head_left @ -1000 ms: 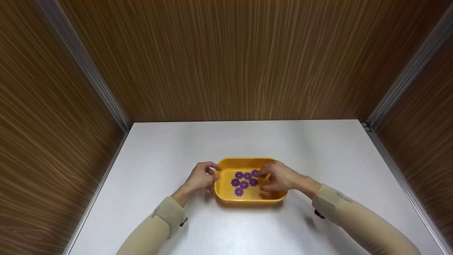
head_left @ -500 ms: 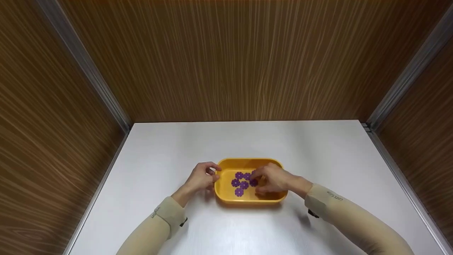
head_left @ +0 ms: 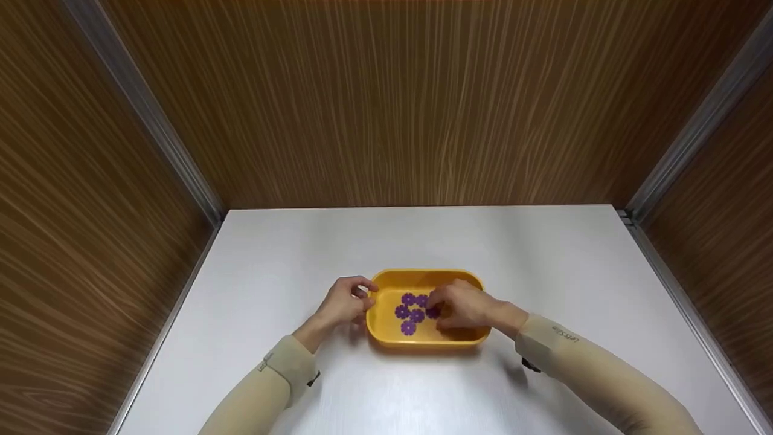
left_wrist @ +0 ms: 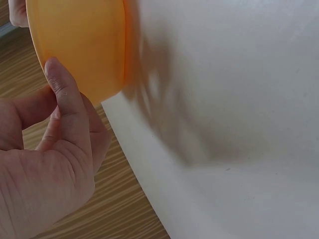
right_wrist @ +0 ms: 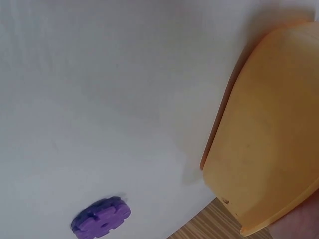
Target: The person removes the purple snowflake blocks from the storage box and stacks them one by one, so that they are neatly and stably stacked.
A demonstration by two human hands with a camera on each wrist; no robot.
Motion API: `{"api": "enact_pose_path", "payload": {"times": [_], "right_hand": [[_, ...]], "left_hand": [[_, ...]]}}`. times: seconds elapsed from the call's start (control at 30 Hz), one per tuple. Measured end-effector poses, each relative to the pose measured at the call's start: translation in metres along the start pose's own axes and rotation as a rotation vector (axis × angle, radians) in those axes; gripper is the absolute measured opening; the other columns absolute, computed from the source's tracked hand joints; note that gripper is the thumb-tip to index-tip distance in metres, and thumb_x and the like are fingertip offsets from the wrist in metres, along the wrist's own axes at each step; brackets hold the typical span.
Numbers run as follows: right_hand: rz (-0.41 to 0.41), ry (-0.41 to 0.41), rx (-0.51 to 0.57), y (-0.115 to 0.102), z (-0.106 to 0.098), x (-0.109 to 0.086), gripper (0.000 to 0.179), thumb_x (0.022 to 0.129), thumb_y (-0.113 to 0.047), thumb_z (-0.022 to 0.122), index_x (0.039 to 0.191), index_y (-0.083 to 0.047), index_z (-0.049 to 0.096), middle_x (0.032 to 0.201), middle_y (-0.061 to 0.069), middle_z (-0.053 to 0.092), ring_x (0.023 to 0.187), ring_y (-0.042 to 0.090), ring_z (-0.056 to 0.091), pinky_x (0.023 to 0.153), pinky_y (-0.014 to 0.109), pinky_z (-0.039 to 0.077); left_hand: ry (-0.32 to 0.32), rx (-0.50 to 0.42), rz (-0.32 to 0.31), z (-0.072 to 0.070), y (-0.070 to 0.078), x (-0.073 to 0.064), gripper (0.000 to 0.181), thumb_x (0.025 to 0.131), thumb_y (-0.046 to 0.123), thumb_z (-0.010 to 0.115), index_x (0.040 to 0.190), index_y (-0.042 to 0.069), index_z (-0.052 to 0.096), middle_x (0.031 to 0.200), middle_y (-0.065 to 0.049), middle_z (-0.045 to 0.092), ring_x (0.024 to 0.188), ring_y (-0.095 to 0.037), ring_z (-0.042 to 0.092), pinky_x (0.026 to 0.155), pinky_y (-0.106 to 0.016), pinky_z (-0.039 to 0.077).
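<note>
A shallow yellow plastic tray (head_left: 380,337) lies on the white table, with several purple notched, flower-like discs (head_left: 416,315) on its floor. At its left end my left hand (head_left: 339,303) pinches the rim between thumb and fingers; the left wrist view shows a fingertip (left_wrist: 54,67) against the tray's outer wall (left_wrist: 89,45). My right hand (head_left: 465,304) reaches into the tray from the right. Its bent fingers come down over the rightmost discs and partly cover them, with the thumb lower and nearer me. I cannot tell whether they grip a disc.
In the right wrist view, another purple disc (right_wrist: 102,219) is on the white table (right_wrist: 99,99), outside the tray. Wood-grain panels (head_left: 423,103) stand behind and on both sides, with metal strips (head_left: 175,145) along the corners.
My right hand has moved left and farther into the tray, and its fingers now cover the rightmost discs. The left hand and the tray have stayed in place.
</note>
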State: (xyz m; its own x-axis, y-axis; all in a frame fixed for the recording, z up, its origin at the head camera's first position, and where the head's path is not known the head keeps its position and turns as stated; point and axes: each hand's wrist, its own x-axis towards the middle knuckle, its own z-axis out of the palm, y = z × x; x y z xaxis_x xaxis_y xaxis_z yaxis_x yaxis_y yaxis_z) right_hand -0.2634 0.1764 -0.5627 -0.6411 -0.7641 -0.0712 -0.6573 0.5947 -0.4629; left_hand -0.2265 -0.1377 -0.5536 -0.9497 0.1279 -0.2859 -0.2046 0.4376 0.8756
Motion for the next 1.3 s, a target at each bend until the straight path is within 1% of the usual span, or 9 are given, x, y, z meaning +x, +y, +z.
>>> {"api": "enact_pose_path", "payload": {"times": [0.23, 0.4, 0.47, 0.63, 0.8, 1.0, 1.17, 1.23, 1.3], "right_hand": [[0.023, 0.001, 0.026, -0.001, 0.002, 0.001, 0.032, 0.096, -0.016, 0.089, 0.128, -0.013, 0.085, 0.122, 0.005, 0.085, 0.105, 0.016, 0.076, 0.102, 0.042, 0.069], [-0.015, 0.044, -0.021, 0.0, 0.003, 0.002, 0.03, 0.093, -0.02, 0.092, 0.121, -0.01, 0.086, 0.113, 0.006, 0.084, 0.095, 0.013, 0.071, 0.089, 0.031, 0.066], [-0.016, 0.051, -0.035, 0.0, 0.004, 0.003, 0.03, 0.093, -0.021, 0.093, 0.12, -0.01, 0.086, 0.111, 0.006, 0.083, 0.093, 0.013, 0.07, 0.087, 0.03, 0.065], [0.022, 0.032, -0.033, -0.001, 0.004, 0.005, 0.028, 0.094, -0.021, 0.092, 0.12, -0.012, 0.086, 0.112, 0.005, 0.083, 0.095, 0.013, 0.069, 0.092, 0.034, 0.067], [0.028, 0.017, -0.023, 0.001, 0.004, 0.008, 0.026, 0.094, -0.021, 0.093, 0.118, -0.013, 0.087, 0.108, 0.004, 0.082, 0.091, 0.011, 0.067, 0.087, 0.029, 0.065], [0.103, -0.012, 0.006, 0.001, 0.003, 0.011, 0.028, 0.094, -0.023, 0.093, 0.119, -0.012, 0.088, 0.109, 0.003, 0.082, 0.09, 0.009, 0.067, 0.088, 0.032, 0.069], [0.15, -0.023, 0.006, -0.002, 0.004, 0.014, 0.026, 0.091, -0.023, 0.096, 0.114, -0.012, 0.089, 0.107, 0.003, 0.083, 0.089, 0.01, 0.067, 0.089, 0.036, 0.07], [0.153, -0.021, -0.012, -0.004, 0.005, 0.014, 0.027, 0.089, -0.025, 0.097, 0.111, -0.013, 0.088, 0.104, 0.002, 0.083, 0.087, 0.01, 0.067, 0.088, 0.035, 0.069], [0.124, -0.012, -0.049, -0.004, 0.006, 0.015, 0.028, 0.087, -0.028, 0.098, 0.108, -0.013, 0.088, 0.101, 0.001, 0.083, 0.085, 0.009, 0.068, 0.085, 0.032, 0.068]], "left_hand": [[0.003, 0.001, -0.011, 0.0, 0.0, 0.0, 0.026, 0.104, 0.003, 0.074, 0.129, 0.005, 0.077, 0.104, -0.006, 0.061, 0.073, -0.014, 0.061, 0.063, -0.026, 0.065], [-0.002, -0.02, -0.001, 0.001, 0.0, 0.001, 0.026, 0.104, 0.002, 0.073, 0.129, 0.003, 0.076, 0.1, -0.005, 0.059, 0.071, -0.015, 0.061, 0.059, -0.024, 0.062], [-0.001, -0.024, -0.007, 0.001, 0.0, 0.0, 0.026, 0.104, 0.002, 0.073, 0.13, 0.003, 0.076, 0.099, -0.005, 0.058, 0.07, -0.015, 0.061, 0.058, -0.023, 0.061], [0.011, -0.007, -0.02, 0.002, 0.001, -0.001, 0.024, 0.104, 0.003, 0.073, 0.128, 0.005, 0.076, 0.101, -0.005, 0.058, 0.071, -0.015, 0.061, 0.058, -0.023, 0.061], [0.019, 0.005, -0.018, 0.003, 0.001, -0.001, 0.024, 0.104, 0.003, 0.074, 0.127, 0.007, 0.077, 0.102, -0.005, 0.059, 0.071, -0.015, 0.061, 0.057, -0.021, 0.06], [0.018, 0.01, -0.021, 0.002, 0.0, 0.0, 0.025, 0.104, 0.004, 0.073, 0.128, 0.007, 0.077, 0.103, -0.006, 0.059, 0.072, -0.015, 0.061, 0.057, -0.021, 0.06], [0.013, 0.015, -0.003, 0.001, -0.002, 0.0, 0.027, 0.103, 0.004, 0.074, 0.13, 0.004, 0.076, 0.101, -0.005, 0.059, 0.071, -0.014, 0.061, 0.057, -0.022, 0.06], [0.009, 0.016, 0.0, 0.0, -0.002, 0.0, 0.027, 0.103, 0.004, 0.074, 0.13, 0.005, 0.076, 0.101, -0.005, 0.059, 0.07, -0.014, 0.061, 0.058, -0.022, 0.061], [0.003, 0.014, 0.012, 0.0, -0.002, 0.0, 0.027, 0.103, 0.003, 0.073, 0.13, 0.004, 0.076, 0.101, -0.006, 0.06, 0.069, -0.014, 0.061, 0.058, -0.022, 0.061]]}}
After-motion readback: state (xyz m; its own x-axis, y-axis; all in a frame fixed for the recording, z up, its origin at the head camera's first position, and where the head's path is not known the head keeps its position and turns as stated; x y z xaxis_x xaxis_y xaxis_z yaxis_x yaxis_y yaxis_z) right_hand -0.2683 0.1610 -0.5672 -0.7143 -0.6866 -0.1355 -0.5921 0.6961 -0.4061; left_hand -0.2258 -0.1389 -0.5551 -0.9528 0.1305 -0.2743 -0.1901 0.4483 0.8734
